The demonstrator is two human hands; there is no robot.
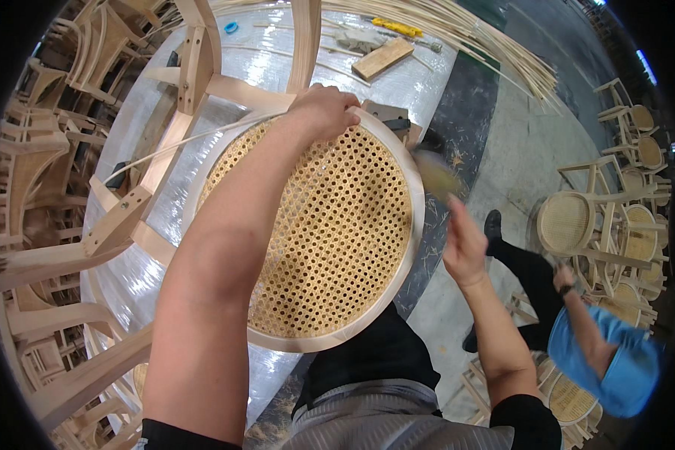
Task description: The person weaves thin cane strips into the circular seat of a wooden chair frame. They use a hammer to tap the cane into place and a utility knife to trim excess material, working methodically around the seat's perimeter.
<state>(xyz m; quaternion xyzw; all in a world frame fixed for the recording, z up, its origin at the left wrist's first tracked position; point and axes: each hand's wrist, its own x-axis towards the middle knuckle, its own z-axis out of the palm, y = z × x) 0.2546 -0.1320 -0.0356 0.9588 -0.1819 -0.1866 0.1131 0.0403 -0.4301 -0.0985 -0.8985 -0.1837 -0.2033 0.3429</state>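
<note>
A round woven cane seat (pixel 330 247) with a pale wood rim leans in front of me, part of a chair frame (pixel 195 67) whose legs stretch to the left. My left hand (pixel 326 111) reaches across it, fingers curled over the far rim. A thin pale strip (pixel 180 142) runs from the left to beneath my left wrist; its end is hidden there. Right of the rim, my right hand (pixel 463 244) is closed on a hammer-like tool (pixel 437 174) with a yellowish-brown head, smeared by motion. The tool's head is close beside the rim.
On the plastic-covered table (pixel 139 120) lie a wood block (pixel 382 58), a yellow tool (pixel 397 27), a blue ring (pixel 231 28) and long thin strips (pixel 487 37). Chair frames (pixel 30 172) crowd the left. At right, a person in blue (pixel 604 360) is near more cane chairs (pixel 568 223).
</note>
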